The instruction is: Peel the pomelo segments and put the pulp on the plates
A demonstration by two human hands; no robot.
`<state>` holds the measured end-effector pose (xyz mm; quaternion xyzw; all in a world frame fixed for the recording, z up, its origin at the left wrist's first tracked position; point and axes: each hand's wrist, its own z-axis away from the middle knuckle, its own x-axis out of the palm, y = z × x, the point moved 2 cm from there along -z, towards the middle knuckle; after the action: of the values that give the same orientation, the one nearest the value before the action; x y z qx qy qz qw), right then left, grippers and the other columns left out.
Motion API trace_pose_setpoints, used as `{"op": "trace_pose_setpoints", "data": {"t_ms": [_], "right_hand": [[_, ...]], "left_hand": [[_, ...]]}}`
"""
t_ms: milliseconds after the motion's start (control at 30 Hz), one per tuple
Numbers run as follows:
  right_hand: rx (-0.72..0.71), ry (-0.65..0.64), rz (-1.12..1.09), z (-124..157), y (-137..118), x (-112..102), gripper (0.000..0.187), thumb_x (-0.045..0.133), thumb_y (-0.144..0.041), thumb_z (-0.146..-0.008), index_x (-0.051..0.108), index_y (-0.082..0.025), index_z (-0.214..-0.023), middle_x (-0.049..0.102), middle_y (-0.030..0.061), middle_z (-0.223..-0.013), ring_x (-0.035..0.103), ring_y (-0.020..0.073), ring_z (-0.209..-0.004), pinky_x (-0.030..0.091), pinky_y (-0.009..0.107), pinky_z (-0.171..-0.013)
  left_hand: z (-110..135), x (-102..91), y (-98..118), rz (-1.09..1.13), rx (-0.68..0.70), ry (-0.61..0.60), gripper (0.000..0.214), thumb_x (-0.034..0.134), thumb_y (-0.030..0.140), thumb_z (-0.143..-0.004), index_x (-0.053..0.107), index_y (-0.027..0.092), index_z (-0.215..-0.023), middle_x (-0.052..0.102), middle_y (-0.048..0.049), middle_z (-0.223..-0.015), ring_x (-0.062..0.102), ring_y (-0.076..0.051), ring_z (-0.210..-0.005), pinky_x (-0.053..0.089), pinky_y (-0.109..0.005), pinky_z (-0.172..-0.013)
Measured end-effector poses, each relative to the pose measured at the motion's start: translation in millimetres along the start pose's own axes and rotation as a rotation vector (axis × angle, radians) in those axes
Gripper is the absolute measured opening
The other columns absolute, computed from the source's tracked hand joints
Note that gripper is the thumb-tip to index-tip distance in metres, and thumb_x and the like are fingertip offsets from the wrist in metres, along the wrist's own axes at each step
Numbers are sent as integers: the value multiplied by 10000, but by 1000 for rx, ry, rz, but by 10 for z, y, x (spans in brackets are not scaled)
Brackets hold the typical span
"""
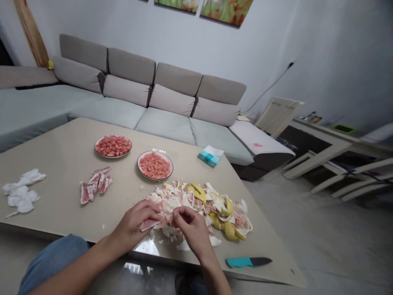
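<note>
My left hand (138, 221) is closed round a pink pomelo segment (149, 223) with pale skin along its edge. Close beside it, my right hand (189, 227) has thumb and forefinger pinched together; whatever is between them is too small to make out. Both hands are over the near side of a heap of pomelo peel and membrane (196, 200), white and pink with yellow-green rind pieces (229, 229). Unpeeled pomelo segments (95, 185) lie in a small pile to the left. Two plates, a left one (130, 151) and a right one (171, 172), hold pink pomelo pulp.
A knife (245, 262) with a turquoise handle and dark blade lies near the table's right front corner. Crumpled white gloves or tissues (23, 194) are at the far left. A turquoise tissue pack (210, 156) sits at the back right. Behind the table (67, 155) stands a sofa (166, 119).
</note>
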<state>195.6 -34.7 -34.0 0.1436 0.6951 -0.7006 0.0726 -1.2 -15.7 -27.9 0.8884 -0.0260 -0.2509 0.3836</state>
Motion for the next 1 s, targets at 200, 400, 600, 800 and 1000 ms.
{"op": "trace_pose_setpoints", "data": {"t_ms": [200, 400, 600, 800, 1000], "right_hand": [[113, -72, -341, -4, 20, 28, 268, 668, -429, -783, 619, -165, -776, 630, 4, -637, 598, 137, -583, 484, 248, -582], [151, -105, -452, 21, -15, 50, 267, 706, -416, -771, 602, -170, -769, 625, -16, -598, 592, 106, -533, 465, 206, -545], [158, -174, -501, 52, -82, 162, 267, 690, -433, -784, 639, -179, -851, 671, 17, -755, 623, 122, -607, 511, 249, -614], [141, -205, -343, 83, -106, 194, 339, 697, -461, -761, 667, -188, -961, 675, 37, -823, 638, 171, -717, 531, 299, -665], [48, -177, -151, 88, -147, 221, 270, 705, -414, -761, 712, -165, -864, 677, 33, -735, 599, 157, -665, 469, 261, -636]], "left_hand": [[-43, 5, -33, 138, -227, 41, 33, 669, 208, -802, 679, 190, -827, 663, -78, -956, 630, -187, -939, 470, -306, -866], [-41, 63, -72, 515, -523, -2, 191, 752, 237, -704, 611, 184, -822, 620, -88, -1114, 562, -239, -1122, 420, -344, -958], [6, 173, -87, 741, -714, -76, 271, 703, 319, -758, 584, 177, -956, 644, -49, -934, 619, -185, -870, 455, -269, -737], [-35, 128, -40, 799, -802, 0, 263, 711, 359, -747, 650, 157, -904, 636, -9, -809, 542, -111, -650, 376, -207, -582], [-23, 137, -37, 870, -812, 22, 207, 696, 339, -769, 642, 153, -842, 579, 22, -676, 482, -80, -565, 331, -184, -509]]}}
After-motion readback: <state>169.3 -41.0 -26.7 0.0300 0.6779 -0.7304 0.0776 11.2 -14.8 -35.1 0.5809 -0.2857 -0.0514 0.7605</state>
